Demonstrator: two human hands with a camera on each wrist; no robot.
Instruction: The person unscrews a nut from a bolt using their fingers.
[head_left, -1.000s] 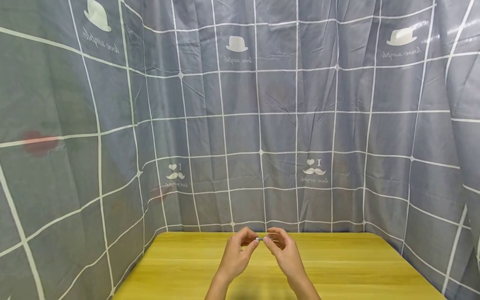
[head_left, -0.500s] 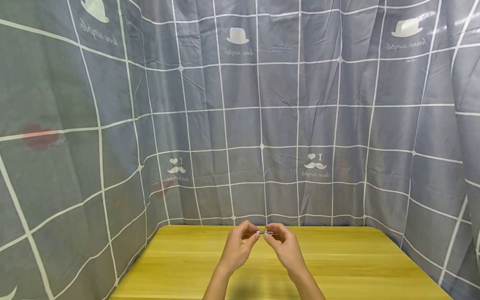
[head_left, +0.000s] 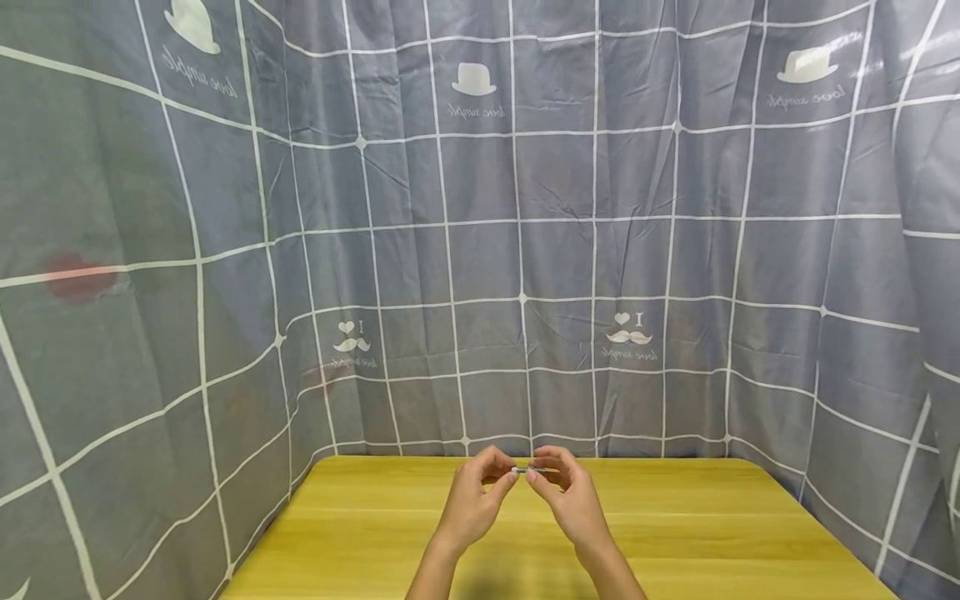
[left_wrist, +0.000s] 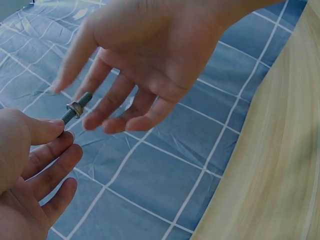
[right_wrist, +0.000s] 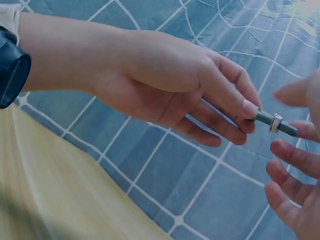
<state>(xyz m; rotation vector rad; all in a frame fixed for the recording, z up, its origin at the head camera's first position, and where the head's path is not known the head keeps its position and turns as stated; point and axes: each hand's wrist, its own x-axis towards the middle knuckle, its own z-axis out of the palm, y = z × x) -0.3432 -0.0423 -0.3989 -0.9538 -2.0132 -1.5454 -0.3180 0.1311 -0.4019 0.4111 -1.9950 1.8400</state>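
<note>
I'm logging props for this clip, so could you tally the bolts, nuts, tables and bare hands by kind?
Bolt: 1, pinched by the left hand
Nut: 1, around the bolt
Table: 1
Hands: 2, the left hand and the right hand
Total: 5

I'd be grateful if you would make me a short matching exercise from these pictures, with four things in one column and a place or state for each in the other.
Things:
1. Left hand
2. Curtain
3. Nut
4. Table

Places or states:
A. Marked with white grid lines
B. Around the bolt, partway along it
C. Wood-grained
D. Pinching one end of the bolt

Right pairs: 1-D, 2-A, 3-B, 4-C.
</note>
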